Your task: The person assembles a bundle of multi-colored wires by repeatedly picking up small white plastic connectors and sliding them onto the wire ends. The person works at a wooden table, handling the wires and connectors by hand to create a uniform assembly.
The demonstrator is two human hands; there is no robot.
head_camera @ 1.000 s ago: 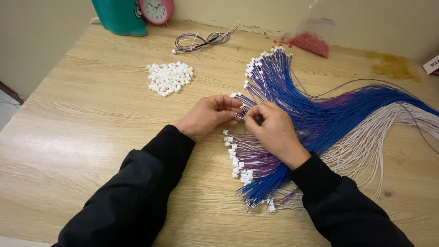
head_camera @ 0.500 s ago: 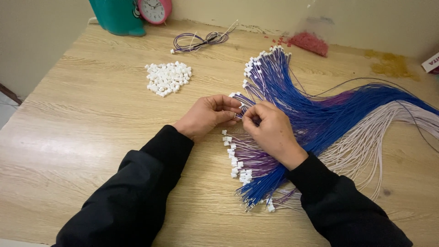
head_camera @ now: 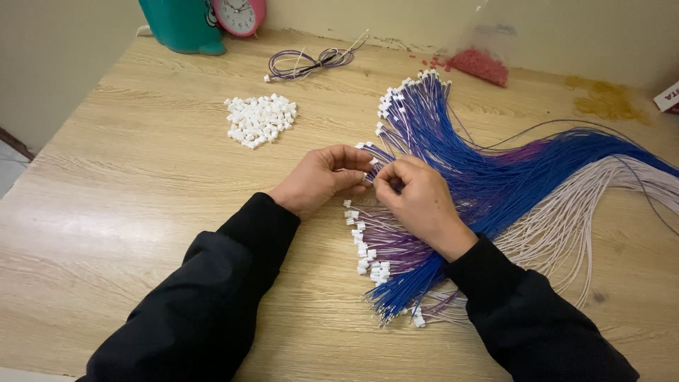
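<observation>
Left fingers: the left hand had its fingertips pinched shut on something tiny at the wire ends; what exactly could not be made out, likely a white connector.
Right fingers: the right hand was curled closed, pinching a thin wire end against the left fingertips.
Where the work sat: over the fanned blue and purple wires, mid-table.
Risk: the small piece could slip from the pinch and be lost among the strands; a wrist dragging over the fan could tangle it.
Counts: two hands; one heap of loose white connectors, too many to count; one coiled wire bundle; one pink clock; one bag of red bits.
</observation>
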